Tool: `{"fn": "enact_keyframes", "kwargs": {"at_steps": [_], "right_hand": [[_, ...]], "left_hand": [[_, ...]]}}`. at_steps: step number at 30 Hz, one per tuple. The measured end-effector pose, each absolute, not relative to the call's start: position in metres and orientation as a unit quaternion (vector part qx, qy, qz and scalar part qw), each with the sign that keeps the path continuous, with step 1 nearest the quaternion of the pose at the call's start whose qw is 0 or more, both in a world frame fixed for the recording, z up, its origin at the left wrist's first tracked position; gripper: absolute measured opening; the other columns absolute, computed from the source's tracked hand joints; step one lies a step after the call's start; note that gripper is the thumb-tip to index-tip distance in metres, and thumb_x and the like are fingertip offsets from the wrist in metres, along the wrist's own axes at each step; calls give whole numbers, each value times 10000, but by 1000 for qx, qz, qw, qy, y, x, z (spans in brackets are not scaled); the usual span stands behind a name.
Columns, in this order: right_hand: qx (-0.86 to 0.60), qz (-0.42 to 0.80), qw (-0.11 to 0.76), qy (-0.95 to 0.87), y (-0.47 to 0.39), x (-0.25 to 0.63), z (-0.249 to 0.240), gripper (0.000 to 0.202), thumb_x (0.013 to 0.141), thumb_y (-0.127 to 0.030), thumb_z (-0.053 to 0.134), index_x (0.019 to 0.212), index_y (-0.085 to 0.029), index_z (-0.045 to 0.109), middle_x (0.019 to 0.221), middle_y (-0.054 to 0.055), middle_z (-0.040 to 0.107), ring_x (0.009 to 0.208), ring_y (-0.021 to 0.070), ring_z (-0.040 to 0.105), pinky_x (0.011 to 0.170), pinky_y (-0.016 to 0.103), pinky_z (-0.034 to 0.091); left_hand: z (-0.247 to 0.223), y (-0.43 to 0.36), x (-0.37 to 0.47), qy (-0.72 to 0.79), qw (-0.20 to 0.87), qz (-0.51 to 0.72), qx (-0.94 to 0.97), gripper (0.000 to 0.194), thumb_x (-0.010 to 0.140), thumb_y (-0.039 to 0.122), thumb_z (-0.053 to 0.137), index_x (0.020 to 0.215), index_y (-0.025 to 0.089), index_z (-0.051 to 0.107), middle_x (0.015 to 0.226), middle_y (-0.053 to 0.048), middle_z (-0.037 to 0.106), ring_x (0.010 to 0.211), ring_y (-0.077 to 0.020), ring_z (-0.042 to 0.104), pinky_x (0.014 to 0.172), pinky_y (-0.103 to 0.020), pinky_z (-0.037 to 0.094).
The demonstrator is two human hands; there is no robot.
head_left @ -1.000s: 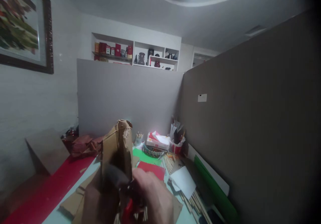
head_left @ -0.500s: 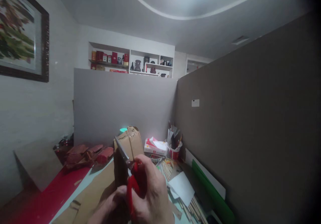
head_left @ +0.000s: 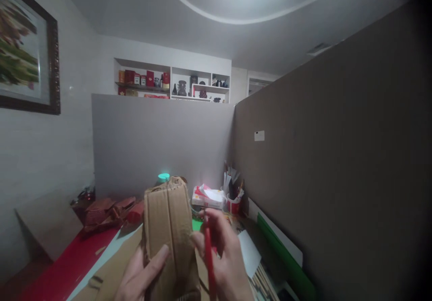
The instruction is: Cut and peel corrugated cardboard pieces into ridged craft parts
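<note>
Through the head camera I have the cardboard piece (head_left: 177, 229) standing tall in the lower middle of the view, held up above the desk (head_left: 97, 258) and leaning slightly left at its top. It is plain brown, narrow and box-like, with a straight crease running down its front and splitting the face into two panels. Faint ridges follow its length, the top edge is torn and ragged, and the left side falls into shadow. Its lower end runs toward the bottom of my view, between the two hands.

My left hand (head_left: 140, 276) grips it low on the left, thumb pressed flat over the front; I can't see the other fingers. My right hand (head_left: 231, 258) is just beside the right edge, fingers curled around the red-handled scissors (head_left: 209, 260); I can't make out the blades clearly, nor whether the thumb touches the cardboard. Beyond lie a flat cardboard sheet (head_left: 118, 258) to the left and a tissue box (head_left: 209, 197) further back.
</note>
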State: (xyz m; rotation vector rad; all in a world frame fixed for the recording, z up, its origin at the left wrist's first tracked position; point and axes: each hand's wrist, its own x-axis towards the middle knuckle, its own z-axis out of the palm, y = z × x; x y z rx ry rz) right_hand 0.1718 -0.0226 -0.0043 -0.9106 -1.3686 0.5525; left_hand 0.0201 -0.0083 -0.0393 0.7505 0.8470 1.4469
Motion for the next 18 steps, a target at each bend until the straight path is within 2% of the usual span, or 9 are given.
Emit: {"fn": "enact_keyframes", "kwargs": {"at_steps": [4, 7, 11, 15, 18], "right_hand": [[-429, 280, 611, -604, -21, 183, -23, 356, 731, -300, 763, 1039, -243, 593, 734, -38, 631, 652, 157, 613, 632, 245, 510], [-381, 359, 587, -618, -16, 175, -42, 396, 685, -405, 802, 992, -255, 602, 747, -19, 646, 678, 186, 640, 620, 272, 524], [-269, 474, 633, -550, -9, 163, -56, 507, 611, -464, 846, 961, -219, 574, 816, 7, 651, 719, 194, 660, 669, 305, 535], [-300, 436, 651, -545, -11, 163, -56, 440, 641, -373, 826, 957, -208, 567, 786, -16, 603, 686, 157, 597, 675, 283, 515], [-374, 382, 626, -568, -17, 171, -49, 369, 686, -351, 792, 942, -201, 574, 746, -27, 571, 634, 128, 525, 600, 234, 469]], "left_hand": [[-15, -18, 30, 343, 638, 632, 275, 788, 639, 285, 863, 1354, 201, 543, 1000, -91, 821, 974, -363, 748, 849, -458, 612], [-9, -21, 29, 331, 666, 615, 262, 756, 624, 243, 875, 1315, 182, 574, 1014, -113, 815, 939, -373, 756, 826, -471, 618], [-12, -20, 26, 329, 713, 561, 260, 722, 622, 231, 882, 1288, 202, 607, 1047, -126, 809, 916, -377, 761, 790, -464, 629], [-22, -21, 31, 365, 687, 565, 275, 886, 563, 201, 914, 1369, 215, 547, 1008, -98, 823, 883, -376, 767, 753, -434, 642], [-28, -21, 34, 371, 690, 555, 279, 995, 547, 142, 917, 1428, 265, 473, 985, -55, 831, 885, -357, 770, 751, -406, 641]]}}
